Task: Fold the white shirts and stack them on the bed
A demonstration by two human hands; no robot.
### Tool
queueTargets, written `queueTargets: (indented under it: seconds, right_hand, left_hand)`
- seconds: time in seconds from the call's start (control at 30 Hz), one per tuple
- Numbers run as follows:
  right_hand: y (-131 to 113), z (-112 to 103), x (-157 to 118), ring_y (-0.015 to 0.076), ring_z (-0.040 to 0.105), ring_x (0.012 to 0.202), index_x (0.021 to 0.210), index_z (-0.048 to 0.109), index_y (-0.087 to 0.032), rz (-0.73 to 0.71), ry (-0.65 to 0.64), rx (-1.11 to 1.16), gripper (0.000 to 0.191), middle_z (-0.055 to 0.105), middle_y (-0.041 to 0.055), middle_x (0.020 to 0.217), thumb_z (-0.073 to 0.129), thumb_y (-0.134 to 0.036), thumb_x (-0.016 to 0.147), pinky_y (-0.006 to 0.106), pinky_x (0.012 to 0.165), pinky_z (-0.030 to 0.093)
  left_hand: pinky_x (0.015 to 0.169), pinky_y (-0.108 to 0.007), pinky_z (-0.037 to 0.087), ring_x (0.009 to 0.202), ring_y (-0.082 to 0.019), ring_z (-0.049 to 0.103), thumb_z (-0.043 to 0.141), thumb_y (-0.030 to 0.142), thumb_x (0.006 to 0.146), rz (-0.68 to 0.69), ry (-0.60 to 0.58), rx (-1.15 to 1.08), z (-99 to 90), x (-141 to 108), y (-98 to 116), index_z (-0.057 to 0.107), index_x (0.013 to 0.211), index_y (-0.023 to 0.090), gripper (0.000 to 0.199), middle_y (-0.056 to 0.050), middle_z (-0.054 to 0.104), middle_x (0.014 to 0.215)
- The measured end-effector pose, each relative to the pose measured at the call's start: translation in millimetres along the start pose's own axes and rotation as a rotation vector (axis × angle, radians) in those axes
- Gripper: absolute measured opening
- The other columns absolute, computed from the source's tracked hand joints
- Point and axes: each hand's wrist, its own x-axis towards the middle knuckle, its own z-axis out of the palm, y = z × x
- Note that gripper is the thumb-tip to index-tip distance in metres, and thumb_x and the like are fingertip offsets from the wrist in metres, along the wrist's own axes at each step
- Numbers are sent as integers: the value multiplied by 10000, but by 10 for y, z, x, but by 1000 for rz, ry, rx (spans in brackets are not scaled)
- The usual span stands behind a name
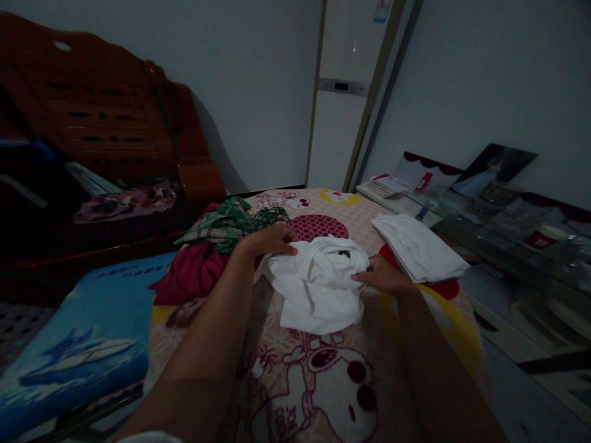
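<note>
Our left hand (271,240) pinching the upper left edge of a crumpled white shirt (323,307), our right thumb and fingers closed on its right edge, right hand (385,275) near folded white cloth (420,249), shirt lying mid-table on a patterned tablecloth (357,215).

White garment (318,301), rumpled, round neckline (336,253) at far end, on pink patterned cover (362,215)

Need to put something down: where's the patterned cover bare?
The patterned cover is bare between the forearms, nearer than the white garment, and beyond it, between green plaid cloth and folded white cloth. Crowded: the left side, heaped with maroon cloth, and the middle, under the garment.
</note>
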Motion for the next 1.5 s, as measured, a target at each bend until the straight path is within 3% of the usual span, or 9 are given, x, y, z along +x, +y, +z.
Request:
queueTargets:
  seconds: [0.27,0.4,0.6,0.77,0.97,1.13,1.27,1.37,1.5]
  right_hand:
    - [-120,103,76,157,599,618,825,759,-160,-321,662,227,251,713,3,719,800,-324,638,283,613,484]
    - [-209,100,66,155,578,607,786,753,-167,-370,815,128,261,686,-18,669,801,-378,641,277,597,457]
    - [-208,-1,30,143,527,502,722,697,-193,-263,782,328,250,629,-37,564,801,-394,615,271,498,423]
    - [-269,-38,-50,191,630,647,832,688,-201,-319,683,457,274,685,-1,694,764,-402,663,315,621,511]
    - [-509,-78,-177,221,683,803,1025,687,-222,-431,699,495,431,730,27,912,777,-402,644,342,716,538]
    - [-459,53,-134,227,682,734,1238,637,-213,-89,233,362,740,742,38,892,837,-260,527,327,652,518]
    - [-241,292,27,188,640,705,973,749,-177,19,4,3,377,730,22,818,780,-231,602,275,624,469]
    - [-159,335,106,159,591,653,686,735,-152,-56,59,-236,96,684,0,688,702,-240,671,241,579,417]
    - [-165,152,133,165,585,623,859,767,-140,-150,511,-189,259,682,-4,680,653,-334,730,251,555,420]
  left_hand:
    - [637,-242,393,712,-155,511,597,327,688,-49,692,172,-161,-86,323,646,852,159,240,-11,609,752]
    - [712,-277,421,765,-183,547,630,305,693,-113,832,292,-198,-154,498,676,911,166,263,-36,653,809]
    - [711,-295,423,779,-216,576,664,303,692,-204,741,360,-170,-113,330,680,839,170,198,-54,663,786]
    - [629,-256,399,674,-174,548,662,318,692,-175,611,263,-160,-126,358,656,760,162,171,-21,608,662]
    - [626,-235,400,704,-154,530,590,389,753,-34,817,120,-236,-278,709,654,922,153,298,-22,638,776]
    - [640,-251,377,692,-157,508,581,364,748,-84,891,231,-191,-222,724,657,855,148,252,-28,610,735]
    - [644,-250,372,685,-151,508,551,332,763,-62,985,263,-142,-169,664,645,873,158,226,-15,608,748]
    - [656,-252,380,692,-155,518,541,321,776,-81,1070,309,-155,-170,656,637,883,176,204,-9,615,756]
    - [678,-257,394,711,-164,536,558,333,784,-118,1130,348,-205,-190,658,638,896,190,198,-13,637,790]
